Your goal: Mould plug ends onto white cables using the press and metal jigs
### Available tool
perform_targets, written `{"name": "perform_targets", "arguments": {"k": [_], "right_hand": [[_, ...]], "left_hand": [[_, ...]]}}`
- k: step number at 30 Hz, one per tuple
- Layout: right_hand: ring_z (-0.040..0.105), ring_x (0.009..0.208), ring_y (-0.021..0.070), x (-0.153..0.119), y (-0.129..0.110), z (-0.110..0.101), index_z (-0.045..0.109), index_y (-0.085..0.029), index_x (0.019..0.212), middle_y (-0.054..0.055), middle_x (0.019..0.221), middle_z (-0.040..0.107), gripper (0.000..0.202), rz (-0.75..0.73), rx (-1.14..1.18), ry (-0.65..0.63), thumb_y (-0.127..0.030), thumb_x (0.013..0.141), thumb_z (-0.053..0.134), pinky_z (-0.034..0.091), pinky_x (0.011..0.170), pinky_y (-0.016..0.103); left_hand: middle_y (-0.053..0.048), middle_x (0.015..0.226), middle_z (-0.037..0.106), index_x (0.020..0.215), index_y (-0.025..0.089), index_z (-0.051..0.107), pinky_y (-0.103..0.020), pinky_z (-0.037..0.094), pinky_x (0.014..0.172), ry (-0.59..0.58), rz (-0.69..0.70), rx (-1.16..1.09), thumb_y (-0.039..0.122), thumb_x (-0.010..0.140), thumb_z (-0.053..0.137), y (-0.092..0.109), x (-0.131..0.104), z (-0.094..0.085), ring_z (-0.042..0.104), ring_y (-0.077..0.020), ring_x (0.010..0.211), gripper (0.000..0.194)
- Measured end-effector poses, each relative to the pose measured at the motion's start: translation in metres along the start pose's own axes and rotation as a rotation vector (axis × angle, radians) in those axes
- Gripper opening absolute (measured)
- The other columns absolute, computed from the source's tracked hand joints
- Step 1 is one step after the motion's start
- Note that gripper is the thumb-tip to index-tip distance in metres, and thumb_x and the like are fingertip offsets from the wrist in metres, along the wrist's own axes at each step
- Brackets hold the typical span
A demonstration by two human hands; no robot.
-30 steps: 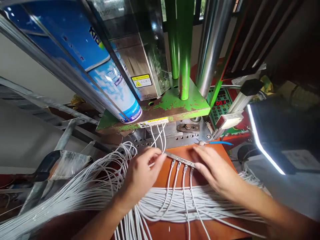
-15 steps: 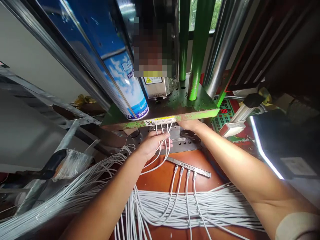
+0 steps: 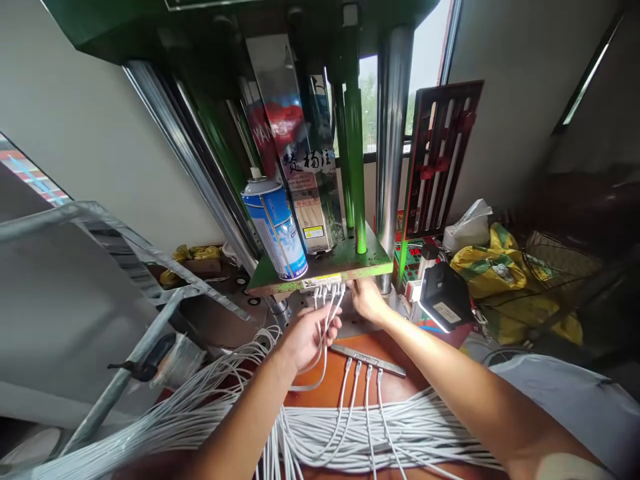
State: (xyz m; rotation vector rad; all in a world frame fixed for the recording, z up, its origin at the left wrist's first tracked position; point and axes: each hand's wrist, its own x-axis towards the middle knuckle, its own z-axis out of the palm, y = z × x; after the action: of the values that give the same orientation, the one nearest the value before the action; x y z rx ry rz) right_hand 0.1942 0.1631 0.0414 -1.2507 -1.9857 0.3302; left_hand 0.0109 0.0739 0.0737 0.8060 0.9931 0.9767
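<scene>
Got white cables [image 3: 327, 323] bunched near-upright mid-frame, pale plugs [image 3: 334, 291] on top. Also got slim grey metal bar [image 3: 390, 368] below right, sloping down rightward, four plug-ended leads [image 3: 369, 387] at lower edge.

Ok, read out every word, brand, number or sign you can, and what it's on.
"YANG": shiny machine casing.
Dark Chinese characters, same casing: not clearly readable.
Casing's lower labels: too small.
Spray can print: too blurred.
Green plate label: too small.
Lamp label: too small.
Control panel digits: too blurred.
Yellow sack print: too blurred.
</scene>
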Motion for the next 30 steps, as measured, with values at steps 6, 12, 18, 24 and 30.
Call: {"name": "perform_targets", "arguments": {"k": [6,12,18,24,30], "right_hand": [[0.058,0.097,0.0254,-0.078,-0.011,-0.001,0.054,-0.02,0.099,0.011,0.102,0.062,0.019,0.063,-0.056,0.078,-0.028,0.108,0.039,0.048,0.086,0.037],[0.057,0.078,0.0223,-0.106,0.004,-0.004,0.049,-0.023,0.087,0.006,0.088,0.06,0.022,0.158,-0.088,0.055,-0.029,0.107,0.041,0.047,0.072,0.034],[0.06,0.088,0.0246,-0.12,0.013,-0.012,0.057,-0.02,0.075,0.007,0.085,0.064,0.022,0.099,-0.069,-0.111,-0.023,0.097,0.061,0.046,0.081,0.036],[0.067,0.103,0.0217,-0.112,-0.006,-0.043,0.068,-0.02,0.108,0.009,0.109,0.073,0.038,0.096,0.218,-0.146,-0.041,0.111,0.037,0.053,0.094,0.037],[0.072,0.099,0.021,-0.119,-0.054,-0.081,0.076,-0.022,0.111,0.007,0.11,0.077,0.04,0.035,0.874,-0.152,-0.054,0.104,0.054,0.059,0.089,0.034]], "left_hand": [[0.005,0.056,0.05,0.089,0.013,0.066,-0.018,0.015,0.041,0.066,-0.019,-0.015,0.056,0.083,0.078,-0.047,-0.07,0.023,0.025,-0.0014,0.04,0.045],[0.007,0.051,0.042,0.091,0.017,0.065,-0.022,0.014,0.043,0.095,-0.023,0.117,0.072,0.079,0.075,-0.049,-0.103,0.027,0.022,-0.0056,0.043,0.057],[0.005,0.047,0.042,0.089,0.016,0.069,-0.026,0.018,0.05,0.042,0.083,0.391,0.072,0.09,0.063,-0.044,-0.107,0.018,0.027,-0.0083,0.046,0.056],[0.005,0.047,0.039,0.086,0.016,0.072,-0.028,0.028,0.055,-0.002,0.152,0.606,0.074,0.094,0.054,-0.046,-0.106,0.016,0.032,-0.0105,0.047,0.061],[0.003,0.054,0.042,0.079,0.019,0.065,-0.026,0.029,0.051,-0.055,0.188,0.895,0.063,0.102,0.046,-0.043,-0.1,0.02,0.038,-0.0122,0.05,0.054]]}}
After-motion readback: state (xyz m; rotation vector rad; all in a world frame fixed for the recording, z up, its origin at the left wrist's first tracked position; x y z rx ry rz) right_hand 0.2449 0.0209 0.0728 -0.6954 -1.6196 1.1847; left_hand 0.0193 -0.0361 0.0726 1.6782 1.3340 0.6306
